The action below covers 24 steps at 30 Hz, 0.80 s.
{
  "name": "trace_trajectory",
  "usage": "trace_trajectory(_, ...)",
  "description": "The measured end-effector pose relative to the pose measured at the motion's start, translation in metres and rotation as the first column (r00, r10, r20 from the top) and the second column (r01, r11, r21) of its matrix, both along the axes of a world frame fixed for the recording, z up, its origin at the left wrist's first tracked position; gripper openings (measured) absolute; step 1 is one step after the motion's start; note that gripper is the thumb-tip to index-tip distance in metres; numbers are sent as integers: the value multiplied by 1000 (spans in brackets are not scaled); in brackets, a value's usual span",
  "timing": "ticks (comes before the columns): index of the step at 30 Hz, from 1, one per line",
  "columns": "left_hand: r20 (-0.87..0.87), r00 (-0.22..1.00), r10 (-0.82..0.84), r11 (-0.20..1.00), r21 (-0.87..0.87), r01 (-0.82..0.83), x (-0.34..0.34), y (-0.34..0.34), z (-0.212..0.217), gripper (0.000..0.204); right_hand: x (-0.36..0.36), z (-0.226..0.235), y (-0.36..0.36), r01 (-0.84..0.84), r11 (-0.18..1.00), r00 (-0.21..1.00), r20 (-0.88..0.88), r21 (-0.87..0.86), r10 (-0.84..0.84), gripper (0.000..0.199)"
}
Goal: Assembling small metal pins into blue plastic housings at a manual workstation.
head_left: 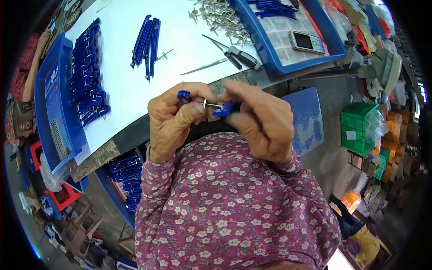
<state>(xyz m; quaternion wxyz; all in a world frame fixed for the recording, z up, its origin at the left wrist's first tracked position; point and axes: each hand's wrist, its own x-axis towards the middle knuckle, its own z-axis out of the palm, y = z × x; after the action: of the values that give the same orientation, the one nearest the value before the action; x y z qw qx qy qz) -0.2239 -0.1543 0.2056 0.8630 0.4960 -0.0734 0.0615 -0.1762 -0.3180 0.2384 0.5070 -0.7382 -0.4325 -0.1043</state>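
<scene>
Both hands meet just in front of the table edge. My left hand (173, 112) is closed, pinching a thin metal pin with a small disc (204, 104) between thumb and finger. A glossy blue plastic piece (183, 96) also shows at its fingers; how it connects to the pin is hidden. My right hand (267, 119), slightly blurred, closes on another blue plastic piece (222, 110), which meets the pin's right end. On the table beyond lie several long blue plastic pieces (146, 42), with one loose metal pin (165, 55) beside them.
A row of blue pieces with pins (85, 72) lies beside a blue tray (54, 99) at left. Farther off are a pile of metal pins (220, 20), a knife (202, 66) and pliers (240, 56). A phone (307, 42) lies in the right blue tray (288, 67).
</scene>
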Motion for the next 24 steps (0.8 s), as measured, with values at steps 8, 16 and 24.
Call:
trace_trajectory(8,-173,971,167,981,127,-146,-7,-1,-3,25,6,-20,26,-76,978,838,-520,193,168,24)
trace_trajectory(16,-345,871,350,918,312,-245,-20,-5,-7,43,16,-35,34,-17,970,595,-777,241,203,21)
trace_trajectory(24,-60,941,334,489,864,-118,-51,5,-13,24,9,-56,51,-203,933,452,-816,298,359,14)
